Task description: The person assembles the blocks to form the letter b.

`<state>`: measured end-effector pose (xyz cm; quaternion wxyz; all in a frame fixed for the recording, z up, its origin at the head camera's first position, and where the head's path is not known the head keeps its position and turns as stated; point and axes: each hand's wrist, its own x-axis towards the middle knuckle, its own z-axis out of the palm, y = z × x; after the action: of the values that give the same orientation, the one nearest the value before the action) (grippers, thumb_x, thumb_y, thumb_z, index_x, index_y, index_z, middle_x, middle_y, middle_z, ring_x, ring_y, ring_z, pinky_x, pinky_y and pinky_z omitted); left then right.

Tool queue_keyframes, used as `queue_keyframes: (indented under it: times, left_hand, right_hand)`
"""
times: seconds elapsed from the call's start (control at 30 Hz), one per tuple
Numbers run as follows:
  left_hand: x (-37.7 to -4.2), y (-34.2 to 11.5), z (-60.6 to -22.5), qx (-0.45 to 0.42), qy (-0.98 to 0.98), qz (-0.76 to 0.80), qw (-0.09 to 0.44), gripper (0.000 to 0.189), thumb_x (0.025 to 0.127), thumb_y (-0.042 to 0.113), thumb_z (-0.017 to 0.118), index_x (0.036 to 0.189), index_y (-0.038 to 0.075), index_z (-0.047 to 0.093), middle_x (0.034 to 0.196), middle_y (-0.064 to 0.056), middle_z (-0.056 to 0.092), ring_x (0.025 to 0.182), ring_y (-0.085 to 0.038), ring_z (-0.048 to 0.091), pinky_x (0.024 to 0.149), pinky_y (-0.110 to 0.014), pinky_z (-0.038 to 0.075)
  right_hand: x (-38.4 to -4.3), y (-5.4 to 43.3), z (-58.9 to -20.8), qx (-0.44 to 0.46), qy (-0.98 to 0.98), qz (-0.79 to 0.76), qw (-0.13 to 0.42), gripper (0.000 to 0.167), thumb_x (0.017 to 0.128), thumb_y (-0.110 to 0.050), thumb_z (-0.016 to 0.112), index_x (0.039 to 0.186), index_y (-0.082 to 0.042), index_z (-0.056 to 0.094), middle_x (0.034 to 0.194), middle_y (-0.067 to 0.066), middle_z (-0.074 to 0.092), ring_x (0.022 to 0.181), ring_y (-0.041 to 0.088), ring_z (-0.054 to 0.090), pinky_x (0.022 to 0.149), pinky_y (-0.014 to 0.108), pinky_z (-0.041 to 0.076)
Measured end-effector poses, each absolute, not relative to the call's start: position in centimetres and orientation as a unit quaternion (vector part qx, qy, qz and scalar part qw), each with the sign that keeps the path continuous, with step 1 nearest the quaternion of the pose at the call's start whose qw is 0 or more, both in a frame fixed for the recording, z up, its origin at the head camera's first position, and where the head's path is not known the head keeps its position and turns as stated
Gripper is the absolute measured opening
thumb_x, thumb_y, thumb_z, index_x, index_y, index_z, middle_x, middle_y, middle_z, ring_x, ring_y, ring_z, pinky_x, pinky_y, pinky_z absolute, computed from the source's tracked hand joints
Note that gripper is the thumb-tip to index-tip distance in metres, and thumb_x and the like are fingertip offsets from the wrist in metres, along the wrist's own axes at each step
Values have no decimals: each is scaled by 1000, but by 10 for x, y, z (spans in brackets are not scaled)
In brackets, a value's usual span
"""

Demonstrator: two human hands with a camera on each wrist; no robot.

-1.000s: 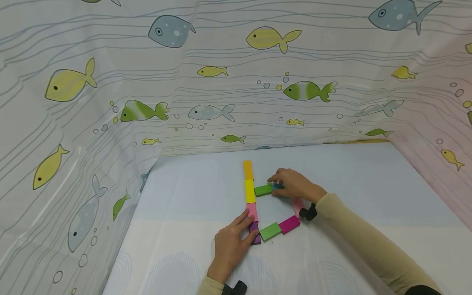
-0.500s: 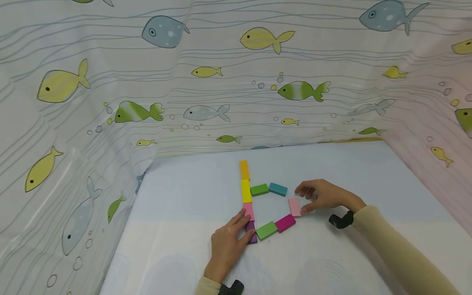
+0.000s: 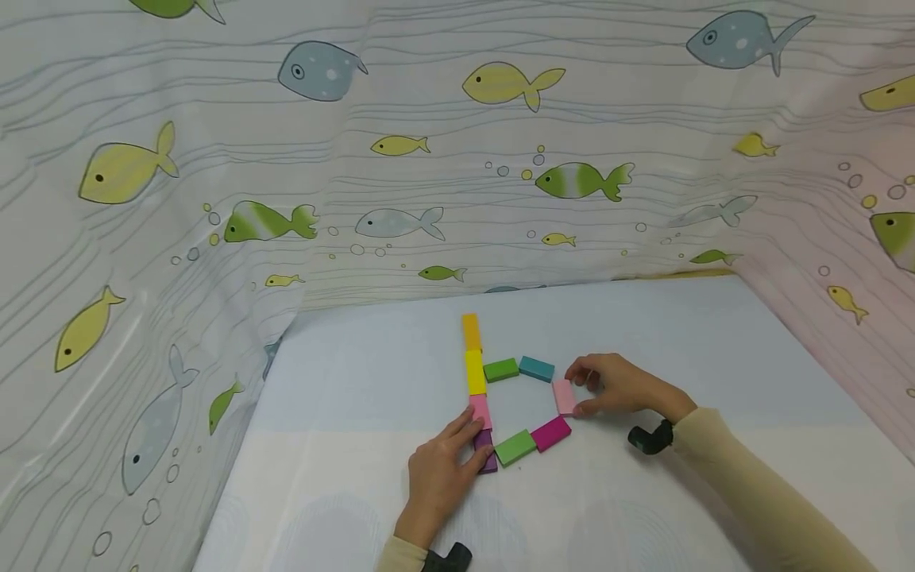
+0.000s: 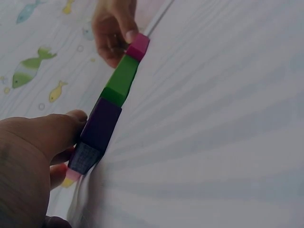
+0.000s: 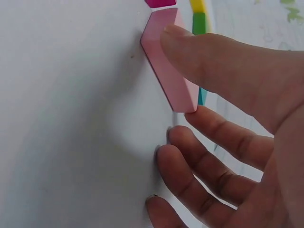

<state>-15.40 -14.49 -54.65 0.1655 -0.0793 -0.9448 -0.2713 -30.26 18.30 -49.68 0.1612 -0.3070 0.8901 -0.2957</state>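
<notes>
My left hand [image 3: 441,475] rests at the lower end of an upright row of wooden blocks. Its fingers lie on a pink block [image 3: 480,408], and the thumb touches the purple block [image 3: 489,465] below. Above these in the row are a yellow block [image 3: 475,373] and an orange block [image 3: 471,332]. At the loop's right side, my right hand [image 3: 624,384] pinches a light pink block [image 3: 563,397] end to end between thumb and index finger. In the right wrist view, the thumb lies over that pink block [image 5: 164,61], and the other fingers curl loosely beside it.
A green block [image 3: 501,370] and a teal block [image 3: 536,369] form the loop's top. A light green block [image 3: 515,447] and a magenta block [image 3: 550,434] form its bottom. Fish-printed cloth [image 3: 400,183] rises behind the pale tabletop [image 3: 357,381].
My right hand let go of the teal block, moved right and down, and took hold of the light pink block, which has shifted slightly toward the teal one. The left hand has stayed in place.
</notes>
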Motion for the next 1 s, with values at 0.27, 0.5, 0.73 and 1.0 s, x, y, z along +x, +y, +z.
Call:
queue_keyframes:
  times: [0.27, 0.5, 0.73, 1.0]
  left_hand:
    - [-153, -143, -545, -78, -945, -269, 168, 47, 87, 38, 88, 130, 21, 78, 142, 4, 71, 110, -25, 78, 58, -16, 44]
    - [-152, -142, -545, -74, -946, -275, 155, 47, 88, 38, 87, 131, 21, 77, 143, 5, 70, 111, -26, 78, 56, -13, 39]
    - [-152, -144, -546, -81, -945, -268, 167, 46, 87, 37, 88, 130, 21, 78, 142, 4, 71, 111, -26, 78, 57, -15, 43]
    - [-154, -145, -547, -86, -943, -270, 177, 46, 87, 37, 88, 129, 21, 78, 141, 3, 71, 112, -25, 77, 59, -17, 47]
  right_hand:
    - [-304, 184, -498, -304, 892, -294, 160, 57, 83, -35, 92, 128, -9, 68, 110, 2, 69, 97, 18, 63, 85, 33, 58]
    - [-288, 185, -498, -284, 893, -310, 161, 51, 82, -38, 92, 116, -13, 64, 98, -1, 65, 89, 15, 61, 77, 26, 55]
    - [-246, 165, -503, -269, 919, -271, 100, 43, 80, -53, 90, 86, -21, 63, 67, -13, 54, 61, 2, 50, 56, 22, 43]
    - [-226, 143, -511, -229, 946, -229, 25, 48, 77, -53, 92, 75, -23, 55, 59, -15, 44, 54, 1, 42, 51, 20, 35]
